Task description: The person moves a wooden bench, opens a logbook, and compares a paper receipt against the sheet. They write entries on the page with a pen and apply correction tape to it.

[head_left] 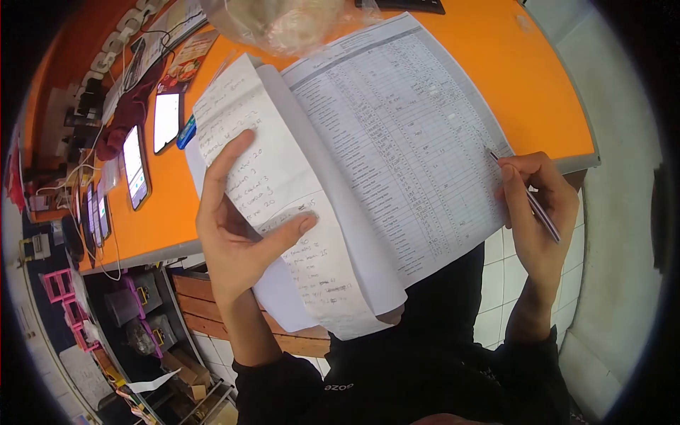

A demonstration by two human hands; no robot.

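A long handwritten paper list (283, 170) lies over the left part of some white sheets. My left hand (244, 219) rests on it with thumb and index finger spread wide, both tips touching the paper. To the right is a printed table sheet (397, 142) with many rows and columns of small text, overhanging the table's front edge. My right hand (535, 205) is closed around a slim pen (542, 216), whose tip is at the right-hand columns of the printed sheet. A blue pen or marker (186, 132) shows beside the list's left edge.
Two phones with lit screens, one nearer (136, 166) and one farther (168, 120), lie left on the orange table (524, 78). A clear plastic bag (290, 25) sits at the back. Cables (92, 166) and more devices crowd the left edge. Shelving (145, 319) stands below left.
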